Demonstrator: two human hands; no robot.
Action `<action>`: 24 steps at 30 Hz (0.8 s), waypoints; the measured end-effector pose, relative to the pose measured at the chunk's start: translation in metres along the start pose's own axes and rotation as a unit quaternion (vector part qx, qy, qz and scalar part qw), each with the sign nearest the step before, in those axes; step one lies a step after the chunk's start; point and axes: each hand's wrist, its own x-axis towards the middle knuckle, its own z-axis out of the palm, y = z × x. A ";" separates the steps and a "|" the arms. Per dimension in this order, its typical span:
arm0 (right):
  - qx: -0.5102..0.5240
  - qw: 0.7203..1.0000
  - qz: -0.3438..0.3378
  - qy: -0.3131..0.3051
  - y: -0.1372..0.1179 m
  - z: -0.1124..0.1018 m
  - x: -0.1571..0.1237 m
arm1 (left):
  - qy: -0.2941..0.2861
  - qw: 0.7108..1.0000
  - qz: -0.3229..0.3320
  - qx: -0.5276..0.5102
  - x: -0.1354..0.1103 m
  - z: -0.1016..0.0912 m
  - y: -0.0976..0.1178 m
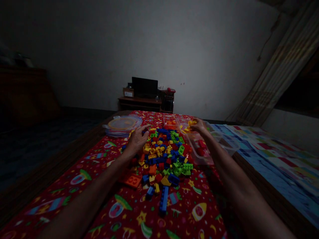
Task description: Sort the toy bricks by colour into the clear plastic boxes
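A heap of mixed toy building bricks (159, 156) in yellow, blue, green, red and orange lies on a red patterned cloth (94, 186). Over the heap's left side is my left hand (137, 139), fingers apart and holding nothing. My right hand (200, 126) reaches to a clear plastic container (179, 123) at the back right. Its fingers are closed on a yellow toy brick (192, 122), partly hidden by the hand. More yellow pieces sit in that container. Beside it, below my right hand, a clear box (194, 149) has red bricks inside.
Stacked clear lids (122, 123) lie at the back left. An orange plate brick (131, 179) and a long blue brick (163, 199) lie at the heap's near side. More clear containers (225, 141) stand right of my right forearm. A monitor (145, 87) stands against the far wall.
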 end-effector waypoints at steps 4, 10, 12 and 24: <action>0.000 0.998 0.058 -0.011 -0.002 -0.006 0.006 | 0.012 1.000 0.024 0.015 0.002 -0.003 -0.002; 0.047 0.995 -0.040 -0.084 -0.037 0.005 -0.034 | -0.078 0.993 0.052 0.065 0.007 -0.005 -0.011; 0.051 0.988 -0.081 -0.122 -0.048 0.009 -0.052 | -0.123 0.986 0.083 0.079 0.006 -0.003 -0.011; -0.096 0.973 -0.153 -0.141 -0.076 -0.019 -0.105 | -0.294 0.875 0.352 0.156 -0.062 0.035 0.047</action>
